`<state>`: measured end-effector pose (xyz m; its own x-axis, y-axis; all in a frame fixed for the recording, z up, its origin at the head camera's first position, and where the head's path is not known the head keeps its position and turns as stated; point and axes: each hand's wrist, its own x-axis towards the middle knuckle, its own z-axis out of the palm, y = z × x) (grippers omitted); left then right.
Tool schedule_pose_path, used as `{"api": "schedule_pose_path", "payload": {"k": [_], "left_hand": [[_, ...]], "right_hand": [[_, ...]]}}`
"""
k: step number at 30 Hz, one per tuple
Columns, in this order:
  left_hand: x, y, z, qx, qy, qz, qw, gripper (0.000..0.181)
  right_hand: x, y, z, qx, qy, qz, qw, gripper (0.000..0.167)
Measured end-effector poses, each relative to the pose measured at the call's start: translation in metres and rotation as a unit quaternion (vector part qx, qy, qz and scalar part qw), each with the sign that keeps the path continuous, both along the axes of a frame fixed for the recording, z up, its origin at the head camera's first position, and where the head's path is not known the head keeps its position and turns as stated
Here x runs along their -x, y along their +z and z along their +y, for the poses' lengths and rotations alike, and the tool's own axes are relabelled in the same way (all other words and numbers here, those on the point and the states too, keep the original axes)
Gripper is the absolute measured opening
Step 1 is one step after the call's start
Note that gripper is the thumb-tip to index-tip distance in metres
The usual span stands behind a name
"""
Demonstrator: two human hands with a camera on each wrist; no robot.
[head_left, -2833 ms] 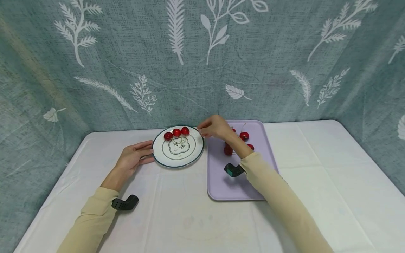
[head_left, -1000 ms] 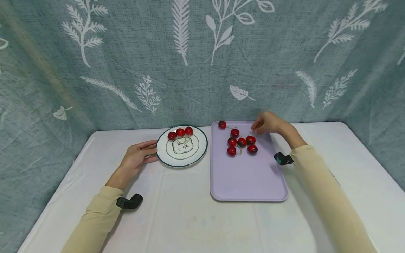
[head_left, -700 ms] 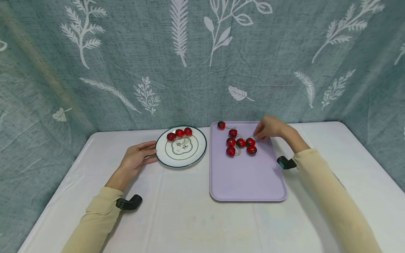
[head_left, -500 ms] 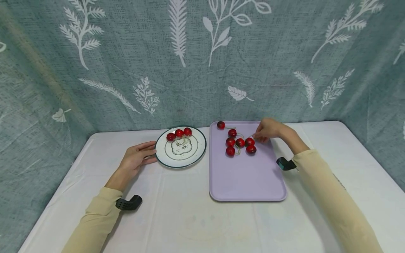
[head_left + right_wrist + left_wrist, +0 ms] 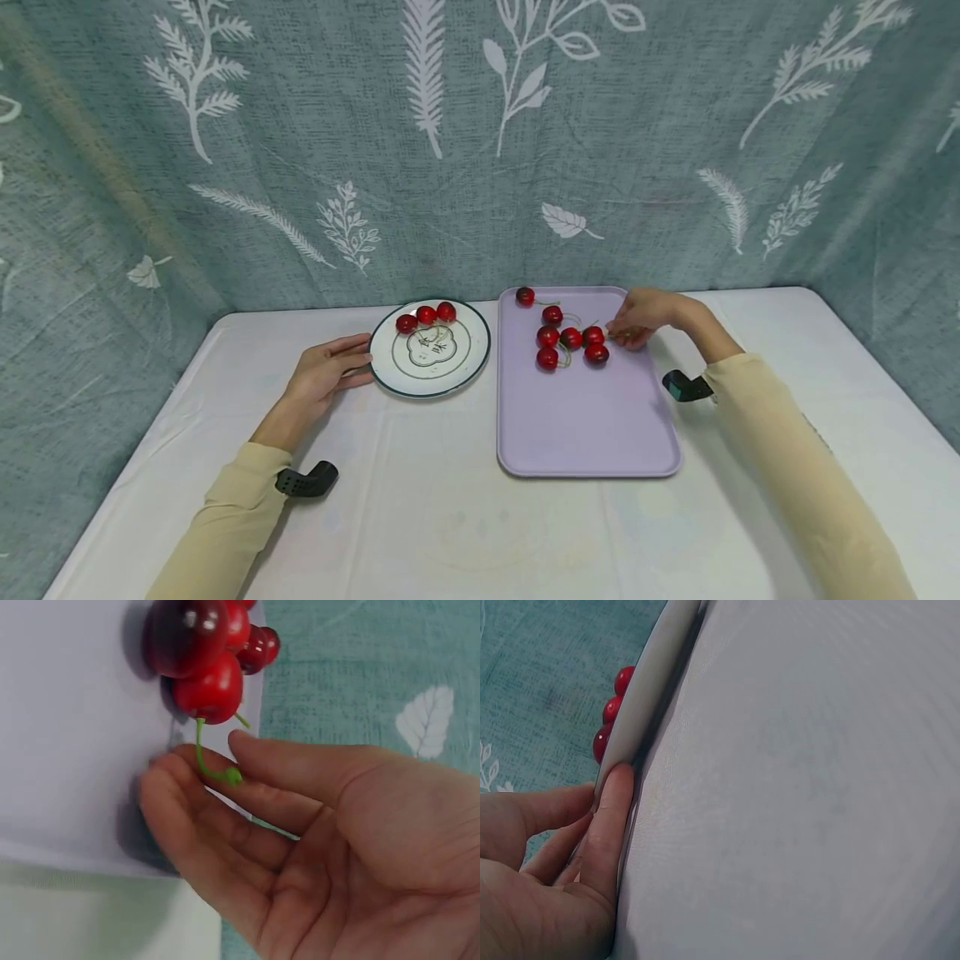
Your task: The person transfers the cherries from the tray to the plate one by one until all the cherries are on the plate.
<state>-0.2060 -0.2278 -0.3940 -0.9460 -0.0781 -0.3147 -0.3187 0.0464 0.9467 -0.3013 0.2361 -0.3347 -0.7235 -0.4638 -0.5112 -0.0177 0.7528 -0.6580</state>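
Note:
My left hand [image 5: 318, 375] holds the left rim of a white plate [image 5: 427, 387] with a dark blue edge. In the left wrist view, thumb and fingers [image 5: 613, 799] lie on opposite faces of that rim. Three red cherries [image 5: 426, 315] sit toward the back of the plate. At the right side of a lilac tray [image 5: 585, 425], my right hand [image 5: 643, 318] is beside a cherry [image 5: 210, 688]. Its green stem [image 5: 201, 746] hangs between thumb and fingers, which stand apart without pinching it. Several other cherries [image 5: 547, 337] with stems lie on the tray's back half.
A white cloth [image 5: 420, 500] covers the table. Behind the plate and tray hangs a green-blue curtain [image 5: 465, 208] with white leaf prints. A black wrist camera [image 5: 307, 481] is on the left forearm, another [image 5: 686, 386] on the right.
My right hand has moved from the plate's right rim to the tray's right side, then slightly toward the front beside the cherry stem. My left hand stays at the plate.

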Motion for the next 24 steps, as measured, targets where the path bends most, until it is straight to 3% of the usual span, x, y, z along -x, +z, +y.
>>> {"api": "schedule_pose_path", "payload": {"k": [4,7,17,24], "left_hand": [[-0.001,-0.001,0.001,-0.001,-0.002,0.003,1.0,0.055],[-0.001,-0.001,0.001,-0.002,0.0,0.002,1.0,0.054],[-0.001,0.001,0.003,0.003,-0.001,0.005,1.0,0.054],[-0.002,0.002,0.002,0.006,0.005,-0.003,1.0,0.054]], "right_hand": [[0.002,-0.003,0.004,0.057,-0.047,-0.079,0.9942,0.036],[0.003,-0.005,0.005,0.077,-0.067,-0.11,0.9888,0.035],[-0.003,-0.001,0.003,0.064,-0.085,-0.142,0.984,0.026],[-0.007,-0.004,0.0,0.057,-0.064,-0.129,0.988,0.022]]}}
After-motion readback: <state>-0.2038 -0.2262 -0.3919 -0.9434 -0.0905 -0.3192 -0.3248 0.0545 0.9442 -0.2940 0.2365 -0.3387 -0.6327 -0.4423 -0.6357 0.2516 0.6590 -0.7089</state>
